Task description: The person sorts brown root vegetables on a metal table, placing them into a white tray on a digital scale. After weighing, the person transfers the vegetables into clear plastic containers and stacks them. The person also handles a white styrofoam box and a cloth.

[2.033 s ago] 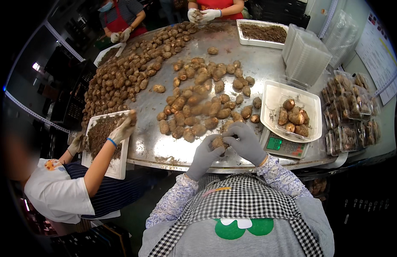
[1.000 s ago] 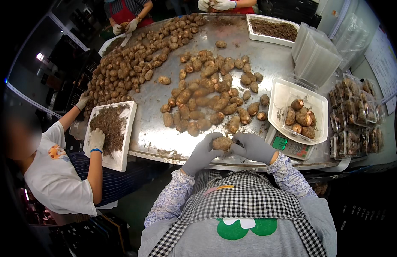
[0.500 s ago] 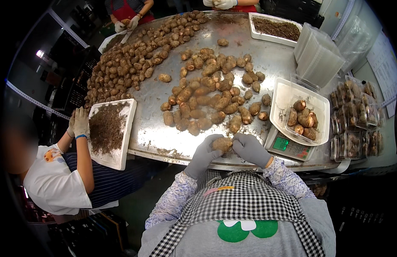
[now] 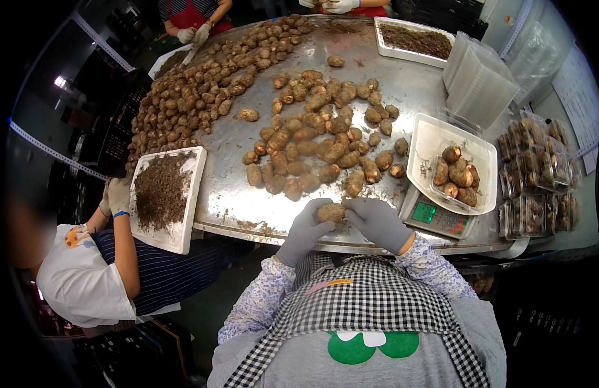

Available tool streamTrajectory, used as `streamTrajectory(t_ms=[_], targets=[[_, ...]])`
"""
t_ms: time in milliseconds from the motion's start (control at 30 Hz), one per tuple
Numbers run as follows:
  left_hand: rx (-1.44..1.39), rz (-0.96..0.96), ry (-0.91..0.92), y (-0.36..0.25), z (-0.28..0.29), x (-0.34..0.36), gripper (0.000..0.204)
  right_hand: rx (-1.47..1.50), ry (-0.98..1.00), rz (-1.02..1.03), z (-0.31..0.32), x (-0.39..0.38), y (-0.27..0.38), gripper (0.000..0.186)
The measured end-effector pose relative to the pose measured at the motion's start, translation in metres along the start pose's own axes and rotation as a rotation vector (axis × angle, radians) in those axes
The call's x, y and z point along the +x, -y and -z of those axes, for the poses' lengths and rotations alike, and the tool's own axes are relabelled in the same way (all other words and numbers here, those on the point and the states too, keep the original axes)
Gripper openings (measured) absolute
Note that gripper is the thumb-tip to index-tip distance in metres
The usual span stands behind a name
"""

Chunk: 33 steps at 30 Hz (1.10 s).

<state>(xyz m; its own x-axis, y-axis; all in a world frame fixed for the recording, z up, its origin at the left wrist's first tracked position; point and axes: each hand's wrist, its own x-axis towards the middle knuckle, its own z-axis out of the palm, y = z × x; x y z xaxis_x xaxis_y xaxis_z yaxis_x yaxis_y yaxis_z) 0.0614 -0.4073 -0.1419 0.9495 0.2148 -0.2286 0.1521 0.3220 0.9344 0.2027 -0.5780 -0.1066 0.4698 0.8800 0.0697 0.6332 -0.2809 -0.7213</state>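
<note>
Just over the table's front edge, a brown, rough-skinned taro (image 4: 331,213) is gripped by my left hand (image 4: 304,227) in a grey glove, fingers and thumb closed round it. My right hand (image 4: 378,224), gloved the same way, has its fingers bent against the taro's right end. Beyond my hands lies a loose group of taros (image 4: 312,142), some showing pale trimmed ends. To the right of my right hand, a digital scale (image 4: 447,223) with a lit green display bears a white tray (image 4: 420,158). In that tray sits an open clear plastic box with several taros (image 4: 464,174).
A large taro heap (image 4: 189,97) covers the table's left side. White trays of brown scraps (image 4: 160,194) stand at left and far right. Stacked empty clear boxes (image 4: 480,84) and filled boxes (image 4: 535,174) line the right. Gloved co-workers work at the left and far edges.
The taro in my hands has shifted slightly left and up and turned a little, and my hands have moved with it. The co-worker's hands at left have dropped lower beside the tray.
</note>
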Motion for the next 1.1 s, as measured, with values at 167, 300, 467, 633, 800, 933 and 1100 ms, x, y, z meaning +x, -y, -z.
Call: streamTrajectory(t_ms=[167,300,467,633,800,933,1100], targets=[[0.267,0.063,0.016,0.012,0.006,-0.006,0.054,-0.062,0.131,-0.014,-0.001,-0.010,-0.006,0.029],[0.306,0.054,0.013,0.022,0.004,-0.008,0.054,0.019,0.041,-0.005,-0.010,-0.018,-0.010,0.025],[0.520,-0.038,-0.062,0.004,-0.011,-0.016,0.053,0.185,0.082,-0.229,-0.006,-0.016,-0.004,0.026],[0.519,-0.068,-0.070,0.007,-0.018,-0.014,0.056,0.285,0.051,-0.381,-0.015,-0.014,-0.020,0.026],[0.838,-0.075,-0.311,0.020,-0.011,0.013,0.057,-0.079,-0.027,-0.340,-0.039,-0.014,-0.045,0.044],[1.029,-0.254,-0.409,0.049,0.005,0.043,0.060,-0.114,-0.071,-0.322,-0.039,-0.011,-0.047,0.031],[1.391,-0.315,-0.389,0.041,0.006,0.041,0.053,0.016,-0.079,-0.266,-0.038,-0.018,-0.051,0.039]])
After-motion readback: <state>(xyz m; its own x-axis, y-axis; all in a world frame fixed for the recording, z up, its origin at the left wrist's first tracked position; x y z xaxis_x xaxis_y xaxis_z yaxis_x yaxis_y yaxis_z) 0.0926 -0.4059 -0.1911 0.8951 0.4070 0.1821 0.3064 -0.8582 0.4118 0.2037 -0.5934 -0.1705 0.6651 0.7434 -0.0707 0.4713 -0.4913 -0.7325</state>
